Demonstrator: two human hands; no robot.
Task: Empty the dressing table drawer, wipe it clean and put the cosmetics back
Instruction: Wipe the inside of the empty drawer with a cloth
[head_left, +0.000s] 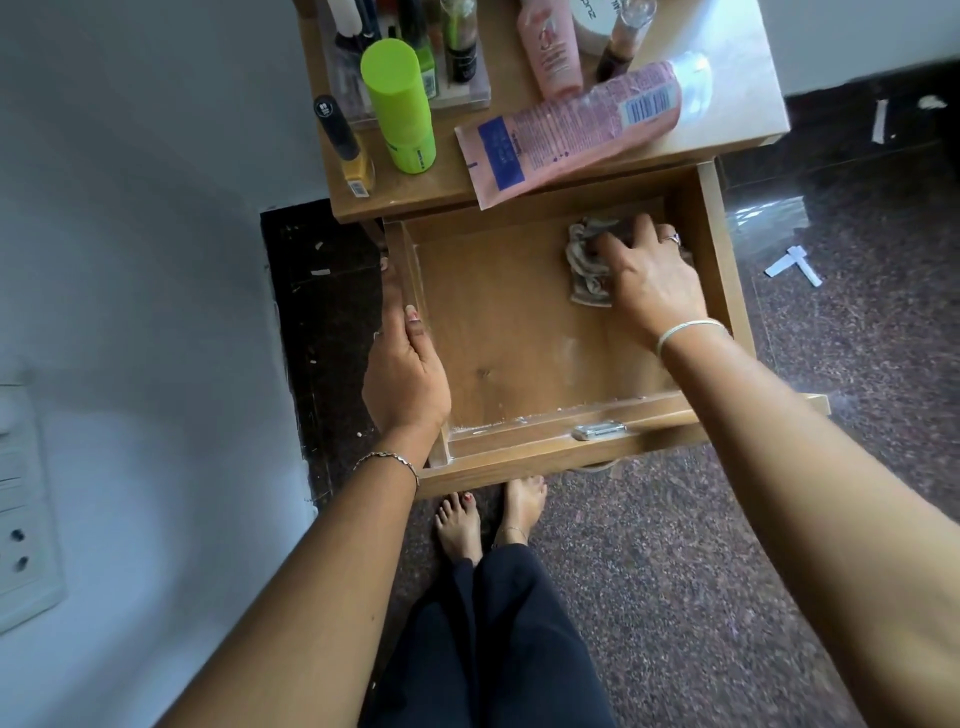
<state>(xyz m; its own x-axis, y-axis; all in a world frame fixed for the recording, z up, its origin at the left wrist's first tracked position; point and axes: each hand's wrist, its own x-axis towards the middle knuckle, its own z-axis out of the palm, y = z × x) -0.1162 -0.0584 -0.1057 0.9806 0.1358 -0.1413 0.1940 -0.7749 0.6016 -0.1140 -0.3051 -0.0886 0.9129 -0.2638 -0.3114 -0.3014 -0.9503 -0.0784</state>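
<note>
The wooden drawer (498, 358) is pulled out of the dressing table and holds no cosmetics; white dust lies along its front and left inner edges. My right hand (649, 275) presses a crumpled grey cloth (587, 260) onto the drawer floor at the back right. My left hand (405, 374) grips the drawer's left side wall. On the table top (737, 109) lie a pink tube (571, 124), a lime green bottle (397, 106), a yellow nail polish (350, 150), a pink bottle (550, 47) and several other cosmetics.
A white wall (130, 312) with a socket panel (21, 509) stands close on the left. Dark speckled floor (675, 571) lies to the right, with white paper scraps (795, 265). My bare feet (488, 519) stand under the drawer front. A metal handle (597, 430) sits on the front panel.
</note>
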